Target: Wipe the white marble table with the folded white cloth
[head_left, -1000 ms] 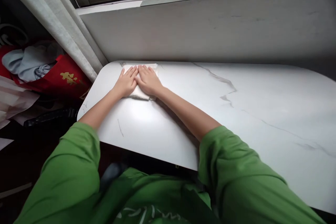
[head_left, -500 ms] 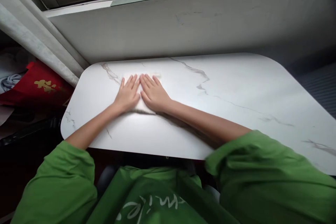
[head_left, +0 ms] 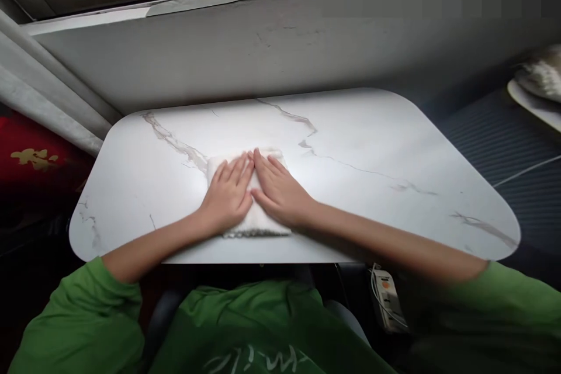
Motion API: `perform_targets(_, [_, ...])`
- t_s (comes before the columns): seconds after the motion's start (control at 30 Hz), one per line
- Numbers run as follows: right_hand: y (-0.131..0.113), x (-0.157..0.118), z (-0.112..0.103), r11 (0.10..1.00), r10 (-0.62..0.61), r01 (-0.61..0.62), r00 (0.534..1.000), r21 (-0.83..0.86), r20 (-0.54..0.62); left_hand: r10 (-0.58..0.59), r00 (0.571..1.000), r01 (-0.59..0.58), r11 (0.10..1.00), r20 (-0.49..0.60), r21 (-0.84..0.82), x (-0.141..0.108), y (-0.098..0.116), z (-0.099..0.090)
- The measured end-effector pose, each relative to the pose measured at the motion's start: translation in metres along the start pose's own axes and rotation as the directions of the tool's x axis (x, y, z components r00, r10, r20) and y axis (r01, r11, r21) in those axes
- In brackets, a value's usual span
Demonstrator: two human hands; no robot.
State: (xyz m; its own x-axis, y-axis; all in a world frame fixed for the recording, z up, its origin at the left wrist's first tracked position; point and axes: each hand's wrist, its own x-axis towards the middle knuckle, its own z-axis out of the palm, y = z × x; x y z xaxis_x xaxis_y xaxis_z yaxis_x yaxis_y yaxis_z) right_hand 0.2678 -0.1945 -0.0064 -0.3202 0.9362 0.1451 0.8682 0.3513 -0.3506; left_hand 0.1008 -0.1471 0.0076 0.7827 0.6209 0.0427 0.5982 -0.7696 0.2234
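Observation:
A folded white cloth [head_left: 258,223] lies flat on the white marble-patterned table [head_left: 363,134], close to its front edge. My left hand [head_left: 227,194] presses on the cloth's left part, palm down with fingers stretched out. On the right part rests my right hand [head_left: 281,190], also flat, its fingers pointing away from me. The fingertips of both hands meet near the cloth's far edge. Much of the cloth is hidden under the hands.
A grey wall [head_left: 184,58] runs behind the table. Beyond the left edge are a pale curtain [head_left: 48,87] and a red bag [head_left: 33,158]. A power strip [head_left: 388,301] sits below the front edge. Blue ribbed fabric [head_left: 477,128] lies to the right.
Both hands and the cloth have come nearer to the table's front edge and slightly right. The view has turned right, bringing the table's right end and the power strip into sight.

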Motion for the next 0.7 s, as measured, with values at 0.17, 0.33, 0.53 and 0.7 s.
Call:
perform_targets(0.17, [0.059,0.090,-0.015,0.986,0.160,-0.157,0.986,-0.055,0.052,-0.015,0.998,0.019,0.998,-0.069,0.058,0.102,-0.049,0.003])
perform_targets(0.33, [0.098,0.140,-0.022,0.971,0.224,-0.228,0.973,-0.067,-0.053,-0.023,0.992,0.033,0.996,-0.126,0.079,0.167,-0.083,0.001])
perform_targets(0.53, [0.095,0.114,-0.020,0.984,0.163,-0.169,0.982,-0.051,-0.096,-0.053,0.991,0.067,0.991,-0.124,0.112,0.150,-0.061,-0.002])
perform_targets(0.7, [0.071,0.036,-0.024,0.996,0.077,-0.080,0.994,-0.046,-0.073,-0.061,0.996,0.067,0.991,-0.058,0.116,0.094,0.003,0.004])
